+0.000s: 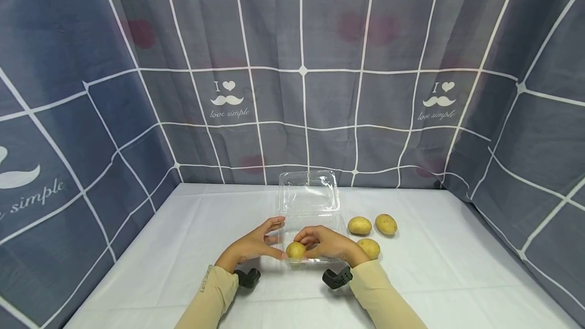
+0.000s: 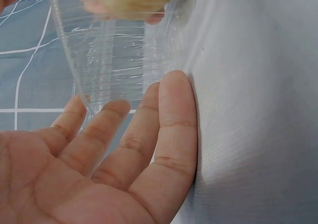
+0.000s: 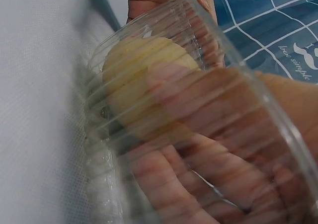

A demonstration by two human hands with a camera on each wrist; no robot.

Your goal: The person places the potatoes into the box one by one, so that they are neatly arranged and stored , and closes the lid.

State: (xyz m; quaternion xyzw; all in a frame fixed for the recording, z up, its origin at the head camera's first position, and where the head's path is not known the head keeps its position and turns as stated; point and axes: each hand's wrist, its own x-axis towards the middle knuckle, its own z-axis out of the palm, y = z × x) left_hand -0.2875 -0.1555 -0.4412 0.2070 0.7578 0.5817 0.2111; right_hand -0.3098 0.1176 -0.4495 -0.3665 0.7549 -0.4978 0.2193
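Because the box (image 1: pixel 315 221) looked light, the right hand (image 1: pixel 328 244), pinching a potato (image 1: pixel 295 251) inside, risked bumping it askew; the left hand (image 1: pixel 255 244), fingers extended, flanked its left.

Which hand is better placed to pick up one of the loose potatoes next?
Probably the right hand: the three loose potatoes lie on its side of the clear container, one beside its wrist. It must first release the potato inside. The left hand is at the container's opposite side.

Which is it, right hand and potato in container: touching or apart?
Touching: right wrist view, through the clear container, shows the right hand, thumb against the potato.
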